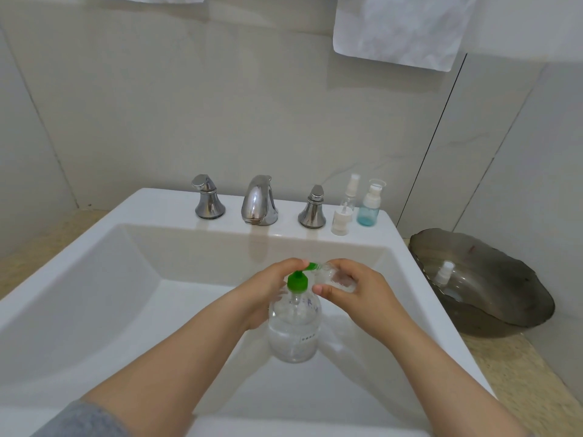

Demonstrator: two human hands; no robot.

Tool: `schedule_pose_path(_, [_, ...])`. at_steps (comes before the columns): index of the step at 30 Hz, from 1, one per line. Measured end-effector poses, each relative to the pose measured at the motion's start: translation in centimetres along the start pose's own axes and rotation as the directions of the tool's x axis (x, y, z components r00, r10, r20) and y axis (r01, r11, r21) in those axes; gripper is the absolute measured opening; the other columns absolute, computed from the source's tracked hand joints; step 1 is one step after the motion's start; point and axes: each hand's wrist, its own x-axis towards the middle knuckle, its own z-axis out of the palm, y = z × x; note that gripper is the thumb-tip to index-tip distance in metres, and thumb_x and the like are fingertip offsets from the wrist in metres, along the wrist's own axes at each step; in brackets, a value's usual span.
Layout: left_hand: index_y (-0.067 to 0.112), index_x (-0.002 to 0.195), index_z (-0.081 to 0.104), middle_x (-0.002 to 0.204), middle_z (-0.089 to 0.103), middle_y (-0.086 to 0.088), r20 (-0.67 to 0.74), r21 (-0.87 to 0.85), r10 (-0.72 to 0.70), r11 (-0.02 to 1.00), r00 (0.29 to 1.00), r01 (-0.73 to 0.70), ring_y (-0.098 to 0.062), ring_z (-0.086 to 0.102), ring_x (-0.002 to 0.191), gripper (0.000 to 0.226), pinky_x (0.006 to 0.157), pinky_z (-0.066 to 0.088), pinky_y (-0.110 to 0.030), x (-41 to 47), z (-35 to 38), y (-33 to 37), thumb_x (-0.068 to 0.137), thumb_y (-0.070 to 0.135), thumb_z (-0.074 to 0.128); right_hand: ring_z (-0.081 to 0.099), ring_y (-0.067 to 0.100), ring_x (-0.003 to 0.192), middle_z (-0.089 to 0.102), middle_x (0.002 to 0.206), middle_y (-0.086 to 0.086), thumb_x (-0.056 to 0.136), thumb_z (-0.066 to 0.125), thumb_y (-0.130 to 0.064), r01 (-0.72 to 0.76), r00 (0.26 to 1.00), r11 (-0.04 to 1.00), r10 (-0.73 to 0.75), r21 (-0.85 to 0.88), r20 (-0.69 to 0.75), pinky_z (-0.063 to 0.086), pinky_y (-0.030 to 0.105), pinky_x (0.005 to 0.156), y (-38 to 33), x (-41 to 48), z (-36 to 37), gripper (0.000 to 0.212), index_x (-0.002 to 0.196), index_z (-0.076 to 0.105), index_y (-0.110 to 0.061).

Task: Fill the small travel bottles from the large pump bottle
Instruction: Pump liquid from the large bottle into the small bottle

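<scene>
a: hands?
b: left hand (268, 293) curled round pump bottle (295, 329) neck, finger on green pump head (298, 281). right hand (362, 298) grips small clear bottle (336, 277), tilted, mouth at nozzle, between both hands.

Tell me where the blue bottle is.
In the head view, the blue bottle stands at the right end of the back ledge of the sink, beside the clear spray bottle.
</scene>
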Motion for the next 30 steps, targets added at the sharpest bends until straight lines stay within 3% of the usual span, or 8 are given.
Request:
schedule_pose_path(2, [0.015, 0.116, 0.07, 0.119, 0.069, -0.013, -0.009, -0.021, -0.009, 1.0, 1.0, 0.009, -0.025, 0.066, 0.099, 0.037, 0.092, 0.052, -0.034, 0.0, 0.0, -0.1, 0.094, 0.043, 0.063, 0.057, -0.003, 0.104, 0.064, 0.111, -0.014, 0.077, 0.076, -0.047, -0.011, 1.0, 1.0, 0.011, -0.015, 0.004, 0.042, 0.014, 0.082, 0.1, -0.1, 0.0, 0.043, 0.114, 0.064, -0.031])
schedule_pose_path(5, [0.016, 0.122, 0.07, 0.128, 0.066, -0.015, -0.027, -0.017, -0.004, 1.0, 1.0, 0.004, -0.028, 0.063, 0.111, 0.04, 0.104, 0.048, -0.04, 0.1, 0.0, -0.3, 0.093, 0.044, 0.063, 0.057, 0.001, 0.105, 0.062, 0.113, -0.011, 0.076, 0.077, -0.047, -0.031, 0.999, 0.999, 0.031, -0.013, -0.004, 0.04, 0.011, 0.079, 0.0, -0.2, 0.0, 0.048, 0.119, 0.062, -0.03])
schedule_pose_path(8, [0.02, 0.121, 0.071, 0.13, 0.064, -0.013, -0.05, -0.011, 0.004, 1.0, 0.999, -0.004, -0.031, 0.058, 0.125, 0.059, 0.115, 0.041, -0.047, 0.3, -0.1, -0.4, 0.073, 0.054, 0.071, 0.058, 0.003, 0.107, 0.063, 0.111, -0.01, 0.076, 0.076, -0.049, -0.032, 0.999, 0.999, 0.032, -0.018, -0.004, 0.041, 0.014, 0.081, 0.1, -0.1, 0.0, 0.049, 0.119, 0.062, -0.03])
schedule_pose_path(12, [0.028, 0.124, 0.07, 0.133, 0.065, -0.008, -0.049, -0.024, 0.041, 0.999, 0.998, -0.042, -0.03, 0.058, 0.127, 0.087, 0.116, 0.039, -0.05, 1.1, -0.2, -1.1, 0.049, 0.072, 0.077, 0.058, 0.004, 0.11, 0.064, 0.112, -0.01, 0.075, 0.076, -0.052, -0.039, 0.999, 0.999, 0.039, -0.005, -0.004, 0.045, 0.023, 0.09, 0.3, 0.0, 0.1, 0.05, 0.119, 0.062, -0.032])
schedule_pose_path(17, [0.034, 0.124, 0.07, 0.128, 0.069, -0.003, -0.085, -0.005, 0.066, 0.998, 0.994, -0.066, -0.027, 0.061, 0.124, 0.099, 0.116, 0.038, -0.049, 1.4, 0.2, -1.4, 0.044, 0.092, 0.068, 0.059, 0.004, 0.109, 0.066, 0.111, -0.009, 0.074, 0.075, -0.054, -0.025, 0.999, 0.999, 0.026, 0.025, -0.039, 0.048, 0.031, 0.098, 0.5, 0.3, -0.1, 0.051, 0.119, 0.062, -0.033])
schedule_pose_path(20, [0.035, 0.128, 0.068, 0.134, 0.065, -0.004, -0.082, 0.003, 0.047, 0.999, 0.996, -0.047, -0.027, 0.057, 0.13, 0.113, 0.119, 0.033, -0.05, 1.5, 0.2, -1.3, 0.036, 0.101, 0.062, 0.058, 0.002, 0.111, 0.065, 0.115, -0.011, 0.075, 0.075, -0.054, -0.017, 0.999, 0.999, 0.019, 0.028, -0.043, 0.048, 0.029, 0.097, 0.3, 0.3, 0.0, 0.051, 0.12, 0.062, -0.033])
schedule_pose_path(23, [0.034, 0.129, 0.066, 0.133, 0.066, -0.003, -0.086, 0.014, 0.037, 0.999, 0.996, -0.036, -0.026, 0.057, 0.129, 0.116, 0.119, 0.034, -0.048, 1.5, 0.3, -1.1, 0.035, 0.101, 0.064, 0.058, 0.001, 0.111, 0.064, 0.116, -0.012, 0.075, 0.075, -0.052, -0.014, 0.999, 0.999, 0.015, 0.029, -0.045, 0.047, 0.028, 0.097, 0.2, 0.3, 0.0, 0.051, 0.121, 0.062, -0.033])
schedule_pose_path(30, [0.027, 0.123, 0.068, 0.125, 0.067, -0.002, -0.132, 0.026, 0.019, 1.0, 0.991, -0.016, -0.026, 0.061, 0.119, 0.097, 0.114, 0.04, -0.046, 1.5, 0.7, -1.1, 0.045, 0.084, 0.064, 0.057, -0.001, 0.11, 0.063, 0.117, -0.012, 0.076, 0.076, -0.049, -0.013, 0.999, 0.999, 0.014, 0.038, -0.044, 0.047, 0.025, 0.096, 0.0, 0.1, 0.0, 0.049, 0.12, 0.062, -0.031])
